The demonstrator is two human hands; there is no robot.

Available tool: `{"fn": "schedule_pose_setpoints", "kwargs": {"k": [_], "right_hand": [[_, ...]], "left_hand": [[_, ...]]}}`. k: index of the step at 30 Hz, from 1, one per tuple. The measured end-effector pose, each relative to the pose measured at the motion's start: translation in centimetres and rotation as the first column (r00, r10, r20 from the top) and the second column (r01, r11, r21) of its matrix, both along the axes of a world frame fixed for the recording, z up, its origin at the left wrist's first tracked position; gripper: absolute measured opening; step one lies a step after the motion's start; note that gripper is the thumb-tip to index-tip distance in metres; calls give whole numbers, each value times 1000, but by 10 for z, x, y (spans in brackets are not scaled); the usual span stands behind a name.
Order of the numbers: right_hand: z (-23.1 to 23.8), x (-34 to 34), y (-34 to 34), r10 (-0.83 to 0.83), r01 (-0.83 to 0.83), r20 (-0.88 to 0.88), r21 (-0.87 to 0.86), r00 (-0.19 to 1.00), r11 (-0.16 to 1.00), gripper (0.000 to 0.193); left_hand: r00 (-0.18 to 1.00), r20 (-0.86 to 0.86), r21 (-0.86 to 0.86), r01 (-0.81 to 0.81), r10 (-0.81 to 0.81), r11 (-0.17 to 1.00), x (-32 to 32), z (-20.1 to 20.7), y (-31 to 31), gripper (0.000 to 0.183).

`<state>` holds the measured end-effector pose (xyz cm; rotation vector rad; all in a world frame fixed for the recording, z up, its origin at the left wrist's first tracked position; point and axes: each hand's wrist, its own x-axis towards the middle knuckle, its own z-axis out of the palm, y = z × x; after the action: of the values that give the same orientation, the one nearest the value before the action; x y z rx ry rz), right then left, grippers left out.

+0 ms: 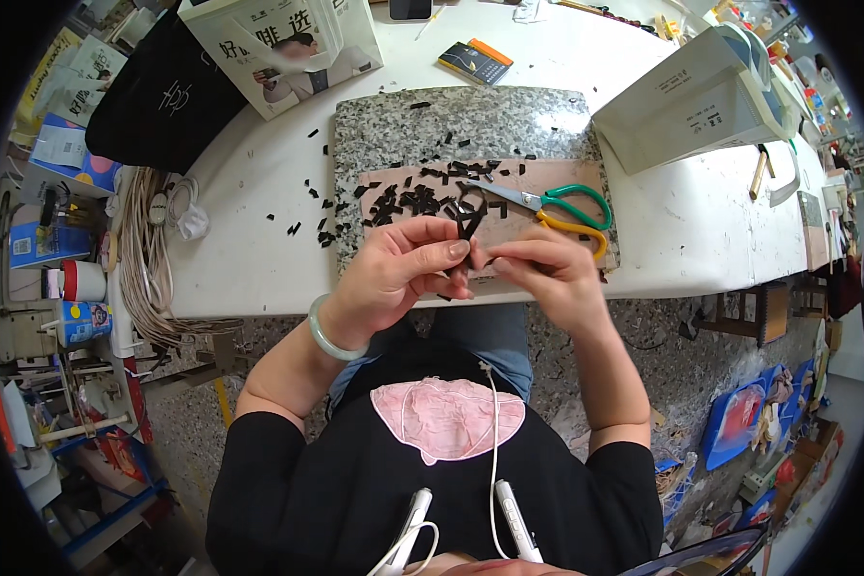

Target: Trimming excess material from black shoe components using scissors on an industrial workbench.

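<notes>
My left hand (408, 257), with a pale green bangle (334, 333) on its wrist, is closed on a narrow black strip (470, 223) that bends into a loop above the fingertips. Close beside it, my right hand (552, 274) pinches at a dark end by the left fingers; the exact hold is partly hidden. Just beyond my hands lies a loose heap of short cut black pieces (403, 202). Scissors (547, 204) with one green and one yellow handle rest to the right of the heap, blades pointing left and slightly parted. Beneath them is a pinkish-brown sheet (586, 173).
A speckled stone slab (394, 120) sits on the white table (250, 259), with black scraps scattered around. Paper bags (283, 58) stand at the back left and right (686, 96). A small dark and orange packet (474, 62) lies behind the slab. Bundled beige cords (149, 259) hang at the left.
</notes>
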<state>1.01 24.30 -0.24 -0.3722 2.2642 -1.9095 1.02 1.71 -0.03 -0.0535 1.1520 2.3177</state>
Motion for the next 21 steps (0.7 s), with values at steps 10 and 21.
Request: {"fn": "schedule_pose_setpoints", "kwargs": {"k": [10, 21], "right_hand": [[19, -32, 0, 381, -248, -454, 325, 805, 913, 14], [-12, 6, -11, 132, -84, 176, -253, 976, 964, 17]], "left_hand": [[937, -29, -295, 325, -348, 898, -12, 6, -5, 17], [999, 0, -284, -40, 42, 958, -1, -17, -3, 19]]}}
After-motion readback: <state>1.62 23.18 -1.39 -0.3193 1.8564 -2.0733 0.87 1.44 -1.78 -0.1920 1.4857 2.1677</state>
